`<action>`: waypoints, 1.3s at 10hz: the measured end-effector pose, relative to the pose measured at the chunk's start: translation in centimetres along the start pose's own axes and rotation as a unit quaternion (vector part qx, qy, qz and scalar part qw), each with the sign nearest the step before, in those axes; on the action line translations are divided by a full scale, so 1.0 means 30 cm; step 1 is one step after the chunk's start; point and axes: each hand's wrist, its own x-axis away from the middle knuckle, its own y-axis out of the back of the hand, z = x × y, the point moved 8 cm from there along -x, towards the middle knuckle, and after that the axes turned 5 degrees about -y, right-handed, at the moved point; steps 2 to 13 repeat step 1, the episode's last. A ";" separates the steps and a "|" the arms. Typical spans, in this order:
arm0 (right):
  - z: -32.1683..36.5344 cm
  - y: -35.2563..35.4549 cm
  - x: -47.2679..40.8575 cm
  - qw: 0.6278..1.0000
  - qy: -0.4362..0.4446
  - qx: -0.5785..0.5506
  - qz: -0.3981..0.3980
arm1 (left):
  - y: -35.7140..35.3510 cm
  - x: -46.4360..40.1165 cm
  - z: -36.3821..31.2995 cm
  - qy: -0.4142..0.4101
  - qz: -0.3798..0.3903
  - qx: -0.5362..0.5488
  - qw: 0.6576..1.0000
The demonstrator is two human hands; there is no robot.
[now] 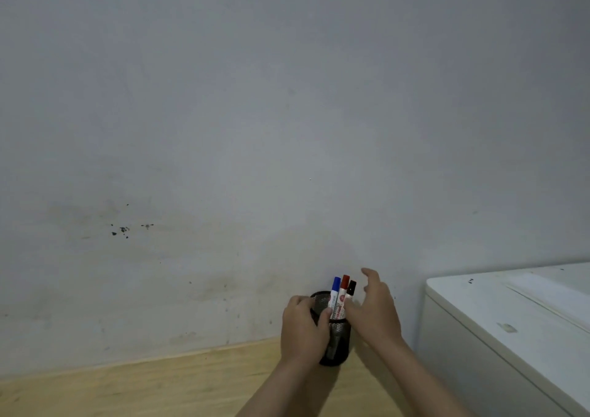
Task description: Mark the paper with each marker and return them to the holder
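Observation:
A black mesh holder [338,340] stands on the wooden table near the wall. Three markers stand upright in it: one with a blue cap [335,284], one with a red cap [345,282] and one with a black cap [351,287]. My left hand [301,330] is wrapped around the holder's left side, thumb at its rim. My right hand [373,311] is beside the markers on the right, fingers spread, with fingertips touching the red marker's barrel. No paper is in view.
The wooden table [159,388] meets a scuffed grey wall [255,129] just behind the holder. A white cabinet or appliance [510,330] stands at the right, close to my right forearm.

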 end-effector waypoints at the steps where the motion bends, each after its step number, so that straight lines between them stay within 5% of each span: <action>1: 0.108 0.152 0.059 0.984 0.070 -0.133 -0.096 | 0.014 0.070 -0.049 -0.004 0.012 0.039 0.999; 13: 0.108 0.152 0.059 0.984 0.070 -0.133 -0.096 | 0.014 0.070 -0.049 -0.004 0.012 0.039 0.999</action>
